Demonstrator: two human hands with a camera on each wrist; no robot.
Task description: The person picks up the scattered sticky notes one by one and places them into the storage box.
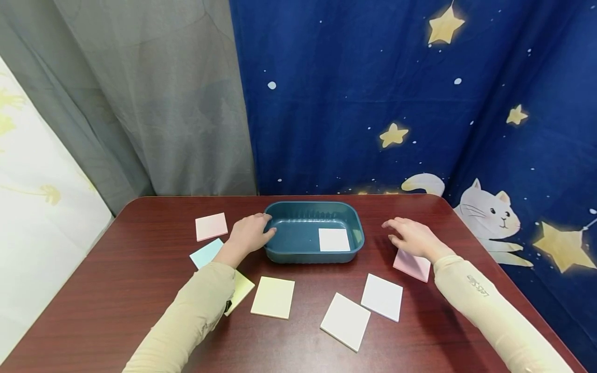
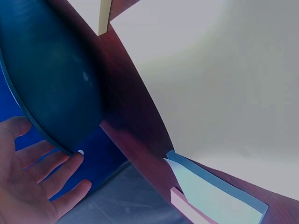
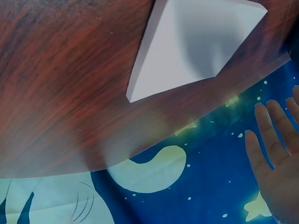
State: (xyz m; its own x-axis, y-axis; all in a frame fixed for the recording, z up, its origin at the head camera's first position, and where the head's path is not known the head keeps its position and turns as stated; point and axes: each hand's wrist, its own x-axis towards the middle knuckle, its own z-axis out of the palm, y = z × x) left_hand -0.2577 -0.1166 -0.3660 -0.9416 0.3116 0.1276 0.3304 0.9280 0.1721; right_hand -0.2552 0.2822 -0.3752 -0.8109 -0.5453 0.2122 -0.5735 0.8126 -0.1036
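Observation:
My left hand [image 1: 249,233] is at the left rim of a dark teal plastic bin [image 1: 312,257], thumb over the inside. In the left wrist view its fingers [image 2: 63,175] are fairly straight beside the bin's rim. A white sticky note pad [image 1: 333,240] lies in the bin's right part. My right hand [image 1: 412,237] hovers right of the bin with loosely bent fingers and nothing in them. A pink sticky note pad [image 1: 412,266] lies below it, partly covered by the hand.
A light pink pad [image 1: 211,227], a light blue pad [image 1: 205,254] and two yellow pads [image 1: 273,297] lie at the left; my left arm partly covers some. Two whitish pads [image 1: 345,321] lie at the front right. Curtains hang behind the dark red wooden table [image 1: 116,280].

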